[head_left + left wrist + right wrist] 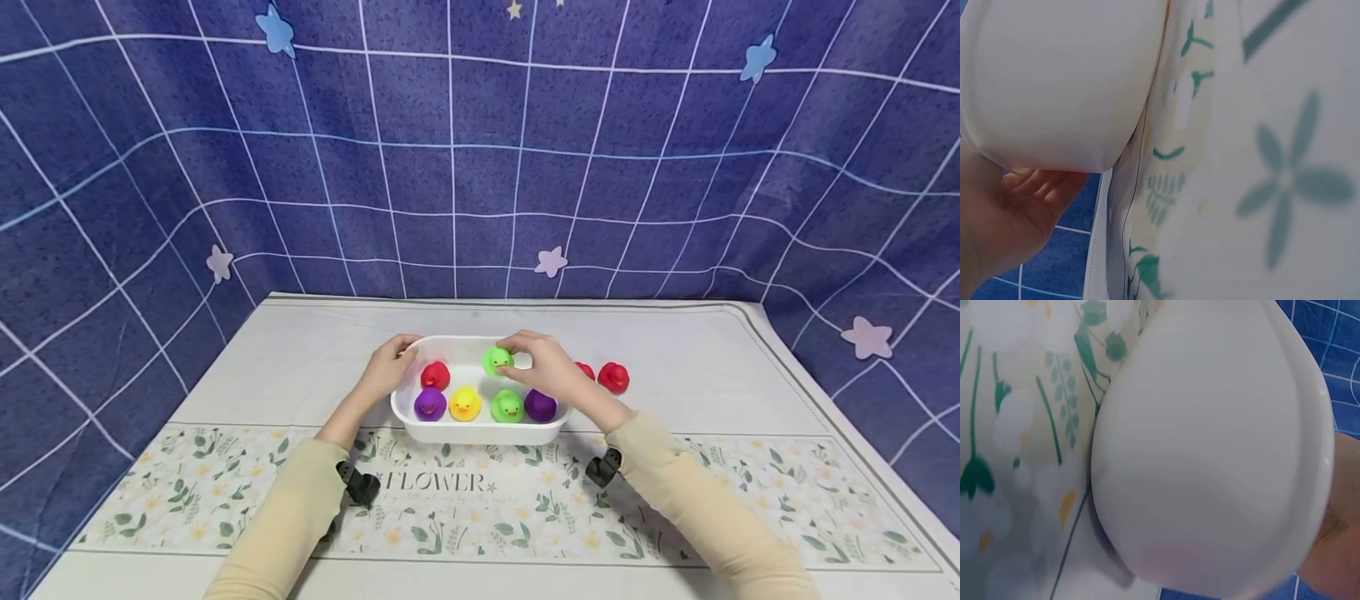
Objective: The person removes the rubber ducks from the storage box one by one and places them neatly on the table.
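Note:
A white oblong tub [480, 434] stands on the table with several small rubber ducks in it. At its left end my left hand [386, 367] grips the rim; the left wrist view has its fingers [1054, 187] against the tub's outer wall. Over the right part of the tub, my right hand [551, 368] pinches a green rubber duck [495, 359] between thumb and fingers. Below that lie a second green duck [507, 407] and a purple duck [540, 406]. Further left are a yellow duck [465, 404], another purple duck [430, 404] and a red duck [435, 376].
Outside the tub to the right, a red duck [614, 377] lies on the table, with another red duck [585, 370] partly hidden by my right hand. A floral-print band crosses the white tablecloth [315, 342]. Behind hangs a blue curtain [480, 183] with white grid lines.

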`<control>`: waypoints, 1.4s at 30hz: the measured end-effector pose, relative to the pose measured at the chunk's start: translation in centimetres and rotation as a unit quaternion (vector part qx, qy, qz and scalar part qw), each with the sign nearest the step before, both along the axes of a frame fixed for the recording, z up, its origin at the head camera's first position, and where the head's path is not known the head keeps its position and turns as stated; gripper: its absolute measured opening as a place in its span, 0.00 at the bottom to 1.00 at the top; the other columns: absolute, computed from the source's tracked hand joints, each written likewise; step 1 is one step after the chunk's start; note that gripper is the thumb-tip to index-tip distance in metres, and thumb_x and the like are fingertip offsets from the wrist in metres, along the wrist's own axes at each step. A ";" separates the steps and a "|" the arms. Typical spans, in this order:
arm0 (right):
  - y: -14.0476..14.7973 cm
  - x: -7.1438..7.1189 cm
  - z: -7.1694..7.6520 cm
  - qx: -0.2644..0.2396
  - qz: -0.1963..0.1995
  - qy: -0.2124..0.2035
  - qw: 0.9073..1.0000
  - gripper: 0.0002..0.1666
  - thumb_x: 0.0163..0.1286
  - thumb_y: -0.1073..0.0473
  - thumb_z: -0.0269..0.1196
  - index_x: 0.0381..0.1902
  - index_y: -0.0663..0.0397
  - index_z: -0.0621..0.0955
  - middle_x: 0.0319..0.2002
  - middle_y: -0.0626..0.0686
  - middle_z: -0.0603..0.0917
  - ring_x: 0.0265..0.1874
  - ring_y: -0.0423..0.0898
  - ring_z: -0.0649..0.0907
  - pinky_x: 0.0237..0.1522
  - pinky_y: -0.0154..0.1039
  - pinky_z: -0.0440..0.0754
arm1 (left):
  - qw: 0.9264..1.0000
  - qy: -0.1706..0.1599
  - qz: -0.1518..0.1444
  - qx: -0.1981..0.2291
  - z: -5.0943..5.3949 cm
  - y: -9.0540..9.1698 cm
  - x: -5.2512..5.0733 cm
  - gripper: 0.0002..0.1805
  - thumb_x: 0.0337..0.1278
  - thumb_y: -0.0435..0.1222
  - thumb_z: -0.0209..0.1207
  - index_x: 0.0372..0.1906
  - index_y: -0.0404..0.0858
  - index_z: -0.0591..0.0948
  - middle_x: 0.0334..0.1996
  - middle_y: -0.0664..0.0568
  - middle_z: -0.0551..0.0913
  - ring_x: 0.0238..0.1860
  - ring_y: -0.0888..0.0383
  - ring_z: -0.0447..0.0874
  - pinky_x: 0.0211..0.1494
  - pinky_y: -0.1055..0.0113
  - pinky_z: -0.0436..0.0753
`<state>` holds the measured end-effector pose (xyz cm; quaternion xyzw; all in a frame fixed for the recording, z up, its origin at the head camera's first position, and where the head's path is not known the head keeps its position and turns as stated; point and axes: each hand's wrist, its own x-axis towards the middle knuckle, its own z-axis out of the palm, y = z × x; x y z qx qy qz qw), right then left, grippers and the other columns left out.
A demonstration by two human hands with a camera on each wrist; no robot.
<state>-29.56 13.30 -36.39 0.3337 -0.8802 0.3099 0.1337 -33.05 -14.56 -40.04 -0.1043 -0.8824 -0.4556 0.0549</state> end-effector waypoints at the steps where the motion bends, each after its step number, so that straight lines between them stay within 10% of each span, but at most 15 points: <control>1: 0.2 0.0 0.0 -0.003 0.000 -0.002 1.000 0.23 0.57 0.58 0.69 0.49 0.62 0.80 0.43 0.54 0.84 0.42 0.49 0.84 0.50 0.43 0.81 | 1.000 -0.001 -0.001 0.002 0.0 0.0 0.0 0.18 0.67 0.32 0.48 0.58 0.29 0.72 0.55 0.33 0.76 0.55 0.40 0.75 0.61 0.51 0.74; 42: 7.4 1.6 1.0 -0.003 -0.043 0.032 0.999 0.20 0.56 0.63 0.69 0.47 0.62 0.81 0.42 0.57 0.84 0.42 0.53 0.83 0.49 0.50 0.80 | 1.000 0.000 0.003 0.012 -0.5 0.1 0.0 0.18 0.68 0.33 0.45 0.58 0.29 0.71 0.55 0.34 0.76 0.57 0.41 0.74 0.62 0.51 0.73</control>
